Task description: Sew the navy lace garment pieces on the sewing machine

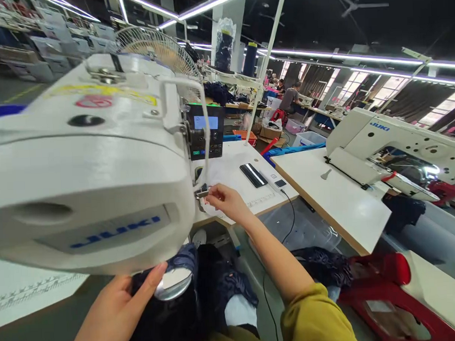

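A white JUKI sewing machine head (90, 195) fills the left of the head view. Below it, navy fabric (186, 259) lies around the shiny rounded end of a metal part (174, 283). My left hand (116, 306) is closed at the fabric's left edge, thumb on top, its other fingers mostly hidden. My right hand (224, 199) reaches to the right side of the machine head, thumb and fingertips pinched beside a small metal fitting (202, 191). Whatever lies between those fingertips is too small to make out. A bent white rod (206, 126) runs down just above that hand.
A control panel (206, 131) with a lit screen stands behind the machine. On the white table (230, 160) lie a dark phone (253, 175) and a cabled device (280, 183). To the right are a second JUKI machine (405, 139) and a red stool (388, 299).
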`<state>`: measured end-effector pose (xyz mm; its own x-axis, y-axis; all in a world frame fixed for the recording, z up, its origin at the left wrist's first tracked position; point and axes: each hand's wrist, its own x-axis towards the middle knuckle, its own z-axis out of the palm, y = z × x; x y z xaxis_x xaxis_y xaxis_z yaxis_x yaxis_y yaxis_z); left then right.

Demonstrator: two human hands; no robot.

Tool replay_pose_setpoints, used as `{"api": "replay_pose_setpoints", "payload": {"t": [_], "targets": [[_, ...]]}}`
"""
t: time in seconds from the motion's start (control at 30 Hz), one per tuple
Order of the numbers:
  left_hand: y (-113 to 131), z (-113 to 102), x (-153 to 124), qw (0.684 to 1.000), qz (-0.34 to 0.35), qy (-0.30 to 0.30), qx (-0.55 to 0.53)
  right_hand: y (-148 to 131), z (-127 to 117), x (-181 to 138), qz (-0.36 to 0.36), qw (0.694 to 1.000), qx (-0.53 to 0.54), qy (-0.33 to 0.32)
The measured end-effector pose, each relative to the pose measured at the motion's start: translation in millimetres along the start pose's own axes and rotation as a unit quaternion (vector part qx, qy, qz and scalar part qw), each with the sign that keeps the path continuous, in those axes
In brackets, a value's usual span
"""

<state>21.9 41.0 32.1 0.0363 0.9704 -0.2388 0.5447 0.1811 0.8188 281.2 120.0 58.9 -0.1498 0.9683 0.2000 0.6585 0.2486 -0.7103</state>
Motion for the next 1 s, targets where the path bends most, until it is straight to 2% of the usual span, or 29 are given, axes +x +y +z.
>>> {"api": "replay_pose_setpoints", "payload": {"t": [0.03,0.07,0.13,0.2,0.27,0.47,0.63,0.83,1.0], "targets": [[3.9,-0.1,-0.7,1.000,-0.016,-0.019,-0.008,-9.7,1.9,-11.6,-0.010,0.999,0.045,-0.011],[7.5,-0.2,-1.1,0.999,-0.021,-0.036,-0.012,-18.5,4.9,-23.4,-0.001,0.986,0.166,-0.022],[12.7,-0.6,-1.5,0.999,-0.011,-0.042,-0.002,-32.5,13.8,-44.6,0.029,0.939,0.334,-0.076],[14.9,-0.9,-1.9,0.999,0.008,-0.033,0.020,-41.1,24.0,-59.1,0.051,0.902,0.414,-0.111],[15.8,-1.2,-3.3,0.999,0.031,-0.018,0.037,-45.6,32.5,-65.5,0.058,0.889,0.437,-0.126],[26.0,-1.6,-13.8,0.999,0.041,0.019,-0.005,-48.8,38.6,-63.5,0.056,0.896,0.422,-0.124],[26.0,-1.7,-14.4,0.999,0.052,0.003,-0.015,-47.5,43.0,-68.6,0.035,0.922,0.371,-0.101],[19.1,-0.3,-11.6,0.998,0.062,0.011,0.015,-54.7,38.0,-75.3,-0.043,0.977,0.205,-0.035],[19.8,0.3,-10.8,0.997,0.073,-0.008,-0.036,-50.9,28.6,-79.0,-0.107,0.984,0.140,-0.007]]}}
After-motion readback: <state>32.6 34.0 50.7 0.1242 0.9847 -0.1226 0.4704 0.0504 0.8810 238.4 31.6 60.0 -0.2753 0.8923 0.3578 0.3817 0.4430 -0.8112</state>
